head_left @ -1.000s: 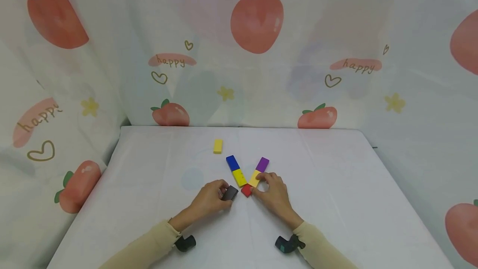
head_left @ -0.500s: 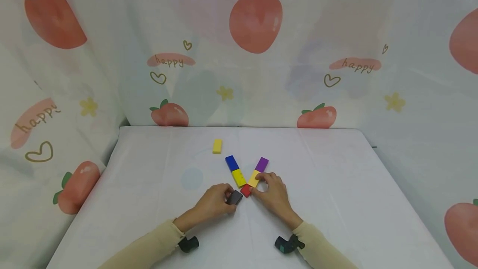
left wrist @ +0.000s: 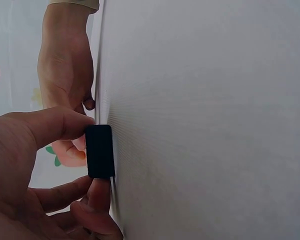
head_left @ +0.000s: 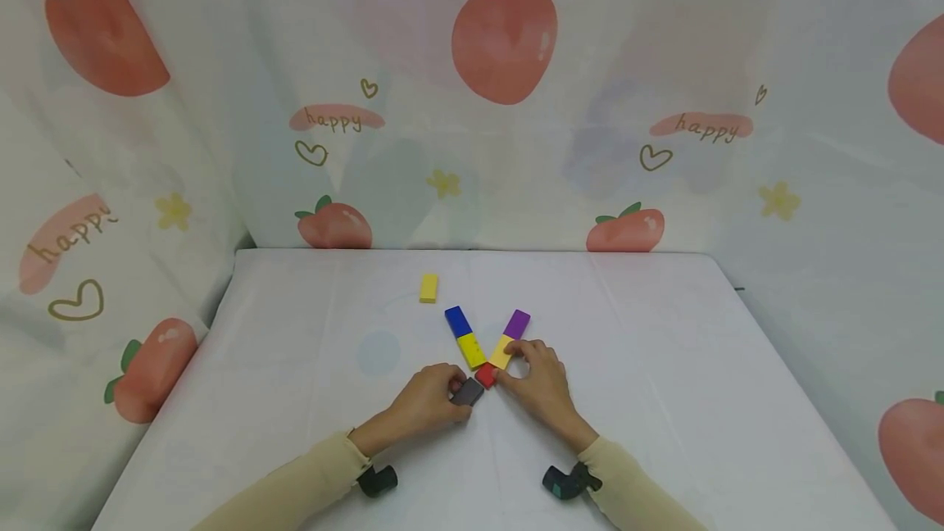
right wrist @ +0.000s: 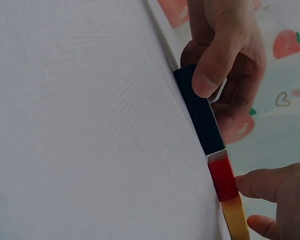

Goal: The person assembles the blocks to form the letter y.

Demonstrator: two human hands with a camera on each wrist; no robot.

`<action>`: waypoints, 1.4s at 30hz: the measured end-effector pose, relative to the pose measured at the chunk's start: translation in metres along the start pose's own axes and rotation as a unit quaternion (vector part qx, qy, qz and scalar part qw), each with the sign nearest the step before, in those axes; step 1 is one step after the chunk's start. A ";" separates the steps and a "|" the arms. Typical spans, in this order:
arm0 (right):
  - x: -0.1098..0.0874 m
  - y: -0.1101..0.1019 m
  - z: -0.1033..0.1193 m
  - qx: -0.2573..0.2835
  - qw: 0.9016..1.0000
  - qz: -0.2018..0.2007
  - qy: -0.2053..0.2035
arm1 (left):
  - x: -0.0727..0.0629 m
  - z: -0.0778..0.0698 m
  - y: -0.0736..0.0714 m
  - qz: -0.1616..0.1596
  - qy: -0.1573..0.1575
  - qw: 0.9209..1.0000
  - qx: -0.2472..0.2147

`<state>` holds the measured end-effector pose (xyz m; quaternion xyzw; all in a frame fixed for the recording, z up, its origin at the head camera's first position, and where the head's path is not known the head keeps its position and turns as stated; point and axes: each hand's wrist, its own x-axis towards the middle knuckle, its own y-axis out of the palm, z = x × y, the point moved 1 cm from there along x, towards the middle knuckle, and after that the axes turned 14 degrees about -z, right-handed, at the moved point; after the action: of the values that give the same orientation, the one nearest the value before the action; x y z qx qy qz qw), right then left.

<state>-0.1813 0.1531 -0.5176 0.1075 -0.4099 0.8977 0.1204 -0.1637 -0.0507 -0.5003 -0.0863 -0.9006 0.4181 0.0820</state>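
Note:
In the head view my left hand (head_left: 428, 400) pinches a dark grey block (head_left: 468, 392) between thumb and fingers, its far corner right at a red block (head_left: 486, 376). My right hand (head_left: 542, 375) has its thumb tip at the red block's side and an index finger bent over the pale yellow block (head_left: 501, 352). Beyond that lies a purple block (head_left: 518, 324), end to end with it. A bright yellow block (head_left: 471, 351) and a blue block (head_left: 458, 322) form the other slanted line, meeting at the red one. In the right wrist view the dark block (right wrist: 200, 115) lines up with the red block (right wrist: 223, 179).
A separate yellow block (head_left: 428, 288) lies farther back on the white table (head_left: 649, 367). Behind and left of the table hangs a curtain (head_left: 413, 47) printed with fruit. Small black cameras (head_left: 378, 482) are strapped at both wrists.
My left hand has moved right and slightly nearer the body with the dark grey block, bringing it up to the red block's near corner. The right hand has stayed in place.

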 end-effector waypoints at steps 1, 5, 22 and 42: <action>0.000 0.000 0.000 0.001 1.000 0.000 0.001 | 0.000 0.000 0.000 0.000 0.000 1.000 -0.001; 0.001 0.000 -0.001 0.000 1.000 -0.002 -0.004 | 0.001 -0.001 0.001 -0.003 0.002 1.000 -0.003; 0.001 -0.001 0.001 0.003 1.000 -0.001 -0.003 | 0.003 -0.001 -0.010 -0.022 -0.015 0.999 -0.017; 0.001 0.001 -0.001 0.002 1.000 0.003 0.000 | 0.040 0.022 -0.055 -0.155 -0.018 0.987 -0.045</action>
<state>-0.1827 0.1534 -0.5190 0.1070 -0.4082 0.8989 0.1177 -0.2122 -0.0927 -0.4690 0.0585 -0.9223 0.3606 0.1261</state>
